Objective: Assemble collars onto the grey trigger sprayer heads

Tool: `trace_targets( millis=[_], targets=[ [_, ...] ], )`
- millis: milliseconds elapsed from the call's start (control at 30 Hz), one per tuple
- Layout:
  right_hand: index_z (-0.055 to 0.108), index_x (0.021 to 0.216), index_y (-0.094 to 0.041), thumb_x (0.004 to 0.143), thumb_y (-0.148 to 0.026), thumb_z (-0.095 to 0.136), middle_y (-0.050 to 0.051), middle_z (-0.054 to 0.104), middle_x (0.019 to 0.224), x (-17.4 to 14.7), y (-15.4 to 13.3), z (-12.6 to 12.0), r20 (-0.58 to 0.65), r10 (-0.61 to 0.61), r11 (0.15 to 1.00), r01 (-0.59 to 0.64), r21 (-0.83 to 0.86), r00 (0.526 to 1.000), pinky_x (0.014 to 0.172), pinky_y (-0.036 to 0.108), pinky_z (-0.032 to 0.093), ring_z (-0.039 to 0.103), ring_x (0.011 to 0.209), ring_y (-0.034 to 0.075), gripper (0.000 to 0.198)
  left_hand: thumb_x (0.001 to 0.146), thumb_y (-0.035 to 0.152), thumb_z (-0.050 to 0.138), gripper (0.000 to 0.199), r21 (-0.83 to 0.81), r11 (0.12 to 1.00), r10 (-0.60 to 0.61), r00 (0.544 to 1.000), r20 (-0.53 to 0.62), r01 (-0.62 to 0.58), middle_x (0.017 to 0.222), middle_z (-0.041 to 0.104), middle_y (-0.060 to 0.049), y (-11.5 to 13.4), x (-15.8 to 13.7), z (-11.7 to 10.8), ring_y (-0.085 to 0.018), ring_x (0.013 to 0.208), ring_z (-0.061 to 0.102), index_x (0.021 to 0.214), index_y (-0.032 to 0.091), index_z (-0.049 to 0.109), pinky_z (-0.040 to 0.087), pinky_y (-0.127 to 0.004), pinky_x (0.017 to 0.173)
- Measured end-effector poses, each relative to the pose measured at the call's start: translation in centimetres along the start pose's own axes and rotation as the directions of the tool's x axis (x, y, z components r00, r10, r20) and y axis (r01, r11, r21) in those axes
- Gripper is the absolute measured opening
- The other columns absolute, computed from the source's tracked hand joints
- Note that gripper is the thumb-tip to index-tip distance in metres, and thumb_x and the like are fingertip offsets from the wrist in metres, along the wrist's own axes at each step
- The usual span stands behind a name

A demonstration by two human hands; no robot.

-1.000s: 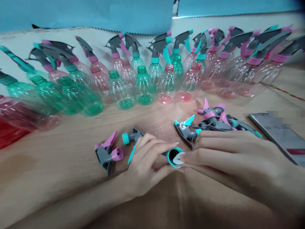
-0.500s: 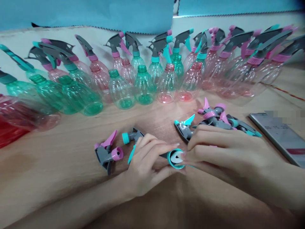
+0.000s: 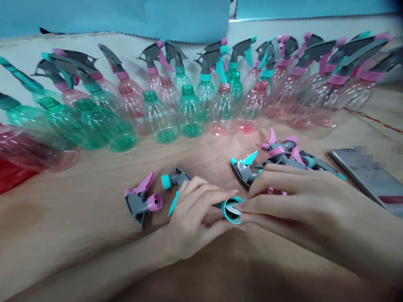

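Observation:
My left hand (image 3: 192, 218) is wrapped round a grey trigger spray head whose teal collar (image 3: 223, 213) faces up toward me. Most of that spray head is hidden behind my fingers. Thumb and fingertips of my right hand (image 3: 292, 205) pinch the edge of a small white disc (image 3: 232, 207), which sits tilted inside the collar opening. Beside my left hand lie a spray head with a pink collar (image 3: 154, 202) and another with a teal collar (image 3: 166, 182). Just beyond my right hand, a teal-trigger spray head (image 3: 243, 173) rests near a pile of pink and grey spray heads (image 3: 280, 152).
Green and pink clear bottles (image 3: 190, 113) stand in rows along the back, many topped with spray heads (image 3: 210, 61). A phone (image 3: 362, 174) lies at the right. Something red (image 3: 15, 172) is at the left edge. Blue sheeting (image 3: 113, 19) hangs behind.
The white disc has tilted within the teal collar, and my right fingertips have shifted slightly at its edge. My left hand holds the spray head in nearly the same place.

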State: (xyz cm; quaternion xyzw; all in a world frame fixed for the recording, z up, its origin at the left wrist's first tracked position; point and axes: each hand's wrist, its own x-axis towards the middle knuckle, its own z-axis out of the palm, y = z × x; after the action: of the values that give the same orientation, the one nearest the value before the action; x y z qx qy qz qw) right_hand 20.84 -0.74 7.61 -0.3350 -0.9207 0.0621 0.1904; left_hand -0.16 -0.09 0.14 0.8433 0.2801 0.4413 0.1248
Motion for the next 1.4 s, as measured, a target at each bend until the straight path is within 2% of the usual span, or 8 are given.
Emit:
trace_targets(
  millis=[233, 367, 467, 633, 767, 1033, 1233, 1400],
  targets=[
    [0.069, 0.081, -0.023, 0.099, -0.027, 0.039, 0.001, 0.063, 0.078, 0.03, 0.08, -0.03, 0.033, -0.010, 0.995, 0.007, 0.096, 0.999, 0.055, 0.028, 0.043, 0.055, 0.069, 0.015, 0.036, 0.075, 0.029, 0.080, 0.043, -0.001, 1.000, 0.003, 1.000, 0.006, -0.003, 0.093, 0.071, -0.004, -0.08, -0.12, -0.07, -0.019, 0.077, 0.060, 0.110, 0.017, 0.058, 0.041, -0.034, 0.068],
    [0.069, 0.077, -0.025, 0.099, -0.028, 0.040, 0.000, 0.064, 0.079, -0.23, 0.11, -0.24, 0.071, -0.001, 0.988, -0.010, 0.151, 0.997, 0.057, 0.027, 0.042, 0.056, 0.071, 0.015, 0.037, 0.081, 0.033, 0.073, 0.035, -0.007, 1.000, 0.001, 1.000, 0.000, -0.001, 0.094, 0.071, -0.004, -0.12, -0.03, -0.01, -0.018, 0.077, 0.060, 0.109, 0.018, 0.059, 0.041, -0.034, 0.068],
    [0.069, 0.079, -0.027, 0.098, -0.030, 0.043, -0.002, 0.064, 0.079, -0.43, 0.06, -0.20, 0.090, 0.018, 0.984, -0.034, 0.177, 0.996, 0.059, 0.028, 0.041, 0.055, 0.072, 0.014, 0.032, 0.081, 0.034, 0.074, 0.035, -0.005, 1.000, 0.001, 1.000, -0.011, -0.001, 0.092, 0.071, -0.003, -0.14, -0.01, 0.04, -0.018, 0.076, 0.060, 0.108, 0.018, 0.059, 0.041, -0.033, 0.068],
    [0.068, 0.087, -0.024, 0.095, -0.022, 0.046, -0.001, 0.063, 0.079, -0.39, 0.09, 0.21, 0.079, 0.001, 0.993, -0.011, 0.121, 0.997, 0.062, 0.028, 0.041, 0.054, 0.073, 0.014, 0.023, 0.075, 0.034, 0.079, 0.044, 0.003, 1.000, 0.003, 1.000, 0.000, -0.003, 0.093, 0.071, -0.004, -0.17, -0.12, 0.07, -0.019, 0.078, 0.060, 0.111, 0.018, 0.058, 0.041, -0.034, 0.069],
    [0.063, 0.080, -0.022, 0.093, -0.023, 0.049, -0.001, 0.060, 0.074, -0.38, 0.20, 0.41, 0.026, 0.007, 0.998, -0.009, 0.068, 1.000, 0.057, 0.028, 0.040, 0.053, 0.067, 0.014, 0.020, 0.077, 0.035, 0.077, 0.042, 0.002, 1.000, 0.007, 1.000, 0.005, -0.007, 0.090, 0.070, -0.004, -0.08, -0.08, 0.01, -0.019, 0.078, 0.061, 0.109, 0.017, 0.058, 0.042, -0.033, 0.068],
    [0.064, 0.081, -0.021, 0.094, -0.022, 0.045, 0.002, 0.065, 0.084, -0.32, 0.13, 0.28, 0.030, -0.005, 1.000, 0.004, 0.030, 1.000, 0.063, 0.031, 0.045, 0.059, 0.073, 0.017, 0.023, 0.077, 0.037, 0.077, 0.041, 0.015, 1.000, 0.007, 1.000, 0.008, -0.007, 0.092, 0.071, -0.004, -0.02, -0.08, -0.06, -0.019, 0.078, 0.061, 0.108, 0.018, 0.058, 0.042, -0.034, 0.069],
    [0.065, 0.087, -0.023, 0.093, -0.021, 0.044, -0.001, 0.059, 0.074, -0.30, 0.41, 0.42, 0.041, -0.021, 1.000, 0.020, 0.023, 0.999, 0.056, 0.029, 0.038, 0.054, 0.065, 0.014, 0.022, 0.074, 0.033, 0.080, 0.042, -0.003, 1.000, 0.030, 0.999, -0.025, -0.030, 0.087, 0.071, -0.002, 0.16, 0.03, 0.05, -0.018, 0.078, 0.060, 0.106, 0.017, 0.058, 0.042, -0.033, 0.068],
    [0.061, 0.090, -0.025, 0.092, -0.024, 0.049, -0.005, 0.061, 0.080, -0.62, 0.00, 0.60, 0.080, 0.017, 0.997, -0.023, 0.067, 0.997, 0.058, 0.030, 0.035, 0.054, 0.068, 0.013, 0.012, 0.078, 0.037, 0.076, 0.038, 0.000, 0.999, 0.033, 0.999, -0.028, -0.033, 0.087, 0.071, -0.004, 0.18, 0.00, 0.12, -0.019, 0.078, 0.062, 0.104, 0.017, 0.059, 0.043, -0.035, 0.068]
  ],
)
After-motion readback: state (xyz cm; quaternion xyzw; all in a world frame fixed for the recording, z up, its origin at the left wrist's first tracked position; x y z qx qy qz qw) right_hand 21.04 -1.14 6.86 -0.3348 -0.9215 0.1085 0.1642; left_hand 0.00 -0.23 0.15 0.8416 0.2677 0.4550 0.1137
